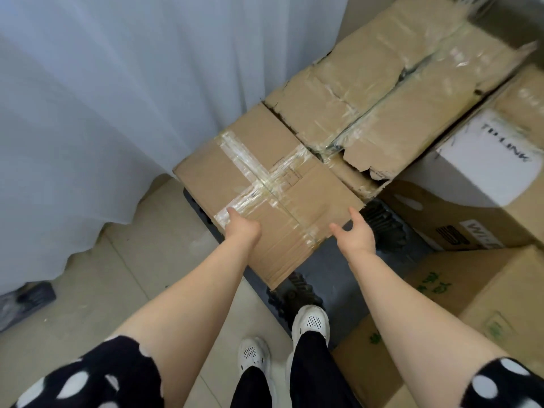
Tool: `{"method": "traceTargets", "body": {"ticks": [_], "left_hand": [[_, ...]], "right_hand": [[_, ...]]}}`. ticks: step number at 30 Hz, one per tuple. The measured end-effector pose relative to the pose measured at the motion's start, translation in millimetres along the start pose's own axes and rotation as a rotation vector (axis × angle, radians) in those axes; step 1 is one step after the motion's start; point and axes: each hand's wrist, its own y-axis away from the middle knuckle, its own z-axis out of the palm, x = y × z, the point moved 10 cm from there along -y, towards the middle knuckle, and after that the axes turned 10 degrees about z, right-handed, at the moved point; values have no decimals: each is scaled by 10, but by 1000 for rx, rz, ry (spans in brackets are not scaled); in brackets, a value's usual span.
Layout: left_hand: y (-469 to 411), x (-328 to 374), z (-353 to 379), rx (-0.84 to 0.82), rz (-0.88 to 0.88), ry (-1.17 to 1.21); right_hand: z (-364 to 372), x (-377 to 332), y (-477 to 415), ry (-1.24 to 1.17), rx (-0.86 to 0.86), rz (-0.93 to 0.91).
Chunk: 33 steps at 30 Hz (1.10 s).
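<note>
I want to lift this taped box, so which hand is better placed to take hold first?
Left. The left hand sits on the near left edge of the taped box, thumb on the tape. The right hand is spread open by the right edge, no grip visible.

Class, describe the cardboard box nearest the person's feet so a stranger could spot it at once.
Start at the white curtain on the left. At its foot, nearest the white shoes, sits a brown cardboard box on a dark platform. Unlike the torn, crumpled box behind it, its flat top bears a cross of clear tape.
</note>
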Motion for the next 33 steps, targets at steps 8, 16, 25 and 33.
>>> {"method": "traceTargets", "body": {"ticks": [8,16,25,33], "left_hand": [[1074,1138,-171,-222,506,-491],[2177,1759,-285,-208,779,-789],[3444,2191,350,-259,1033,-1017],[5087,2196,1855,-358,1220,-1085]], "right_hand": [[-1004,-536,1069,105,97,-180],[-2006,-430,2113,401,343,-302],[-3279,583,2650,291,454,-187],[-4689,2317,2944,176,527,-57]]}}
